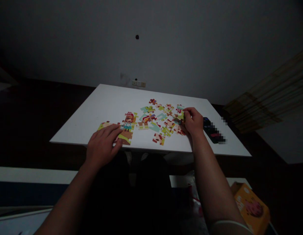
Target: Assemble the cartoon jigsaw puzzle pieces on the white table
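Note:
My left hand [103, 145] lies flat, fingers stretched out, over a joined section of jigsaw puzzle [127, 134] near the table's front edge. That section shows a farmer figure on green and brown ground; the hand hides its left part. My right hand [194, 121] is closed in a pinch on a puzzle piece [181, 115] with green and red on it, at the right side of a spread of loose pieces. Between the hands lie several loose puzzle pieces [155, 127], some overlapping. One spotted piece [158, 138] sits closest to the front edge.
The white table [92, 107] stands near a grey wall with a socket strip [138, 84]. A dark phone-like object [210, 130], partly pixelated, lies right of my right hand. Below the table's front, at right, is an orange box [251, 209]. A curtain [264, 98] hangs at right.

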Tool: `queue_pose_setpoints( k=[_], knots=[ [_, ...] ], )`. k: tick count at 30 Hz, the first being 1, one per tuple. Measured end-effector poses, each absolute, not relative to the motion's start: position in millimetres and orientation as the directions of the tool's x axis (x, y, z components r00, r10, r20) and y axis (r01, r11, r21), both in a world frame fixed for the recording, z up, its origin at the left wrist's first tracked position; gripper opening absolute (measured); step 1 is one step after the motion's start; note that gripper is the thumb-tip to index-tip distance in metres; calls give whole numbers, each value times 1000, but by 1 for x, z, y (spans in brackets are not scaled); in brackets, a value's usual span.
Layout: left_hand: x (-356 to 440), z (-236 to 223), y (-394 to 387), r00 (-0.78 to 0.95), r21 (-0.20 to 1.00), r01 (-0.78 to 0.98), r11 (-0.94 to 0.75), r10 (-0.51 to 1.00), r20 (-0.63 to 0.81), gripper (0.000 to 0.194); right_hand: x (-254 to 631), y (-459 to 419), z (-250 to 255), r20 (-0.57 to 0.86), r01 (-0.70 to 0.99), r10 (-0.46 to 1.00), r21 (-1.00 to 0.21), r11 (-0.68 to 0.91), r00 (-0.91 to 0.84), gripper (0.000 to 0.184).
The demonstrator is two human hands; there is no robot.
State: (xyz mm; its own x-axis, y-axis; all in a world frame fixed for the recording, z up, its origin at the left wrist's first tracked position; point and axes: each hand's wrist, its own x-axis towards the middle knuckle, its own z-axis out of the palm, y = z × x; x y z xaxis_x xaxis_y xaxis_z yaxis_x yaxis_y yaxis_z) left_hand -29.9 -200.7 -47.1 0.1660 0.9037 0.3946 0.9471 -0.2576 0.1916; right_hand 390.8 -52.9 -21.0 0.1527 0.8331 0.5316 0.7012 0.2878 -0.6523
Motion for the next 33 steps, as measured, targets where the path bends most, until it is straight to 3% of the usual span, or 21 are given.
queue_pose_setpoints(
  k=[7, 23, 33],
  knots=[
    [-29, -46, -201, 152, 221, 942, -253, 907, 392, 44, 390, -54, -19, 520, 709, 840, -650, 272, 155, 23],
    [-30, -47, -201, 172, 168, 951, -259, 897, 407, 42, 392, -52, -23, 524, 716, 841, -639, 282, 136, 23],
    [-29, -45, -201, 158, 216, 941, -260, 904, 398, 43, 390, -53, -21, 515, 708, 846, -648, 281, 135, 22]
  ],
)
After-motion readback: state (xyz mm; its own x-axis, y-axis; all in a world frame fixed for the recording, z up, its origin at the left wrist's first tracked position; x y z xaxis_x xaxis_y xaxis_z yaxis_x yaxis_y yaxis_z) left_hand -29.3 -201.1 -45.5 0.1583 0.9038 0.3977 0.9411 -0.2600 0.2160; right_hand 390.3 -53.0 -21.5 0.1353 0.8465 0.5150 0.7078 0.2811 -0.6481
